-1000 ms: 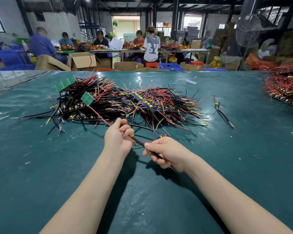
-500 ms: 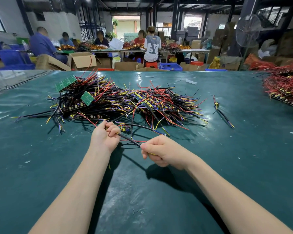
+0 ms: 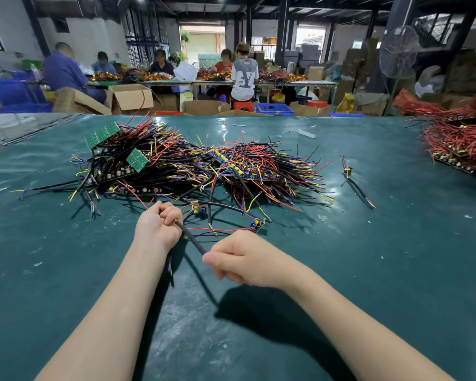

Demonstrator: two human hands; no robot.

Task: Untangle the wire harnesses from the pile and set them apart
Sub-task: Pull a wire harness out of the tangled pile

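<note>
Both hands have shifted left since half a second ago, and the stretch of black harness [image 3: 192, 238] between them is shorter. 2 hands work 1 harness: the left hand [image 3: 157, 228] has its fingers curled tight round the upper end, and the right hand [image 3: 245, 261] pinches the lower end in a closed fist. Both are just in front of the 1 tangled pile [image 3: 204, 166] on the green table [image 3: 355, 270]. 2 green boards [image 3: 102, 134] stick up at the pile's left. 1 harness [image 3: 357, 185] lies apart to the right, and 1 red pile [image 3: 456, 144] sits at the far right edge. The harness's loose red wire trails back into the pile.
</note>
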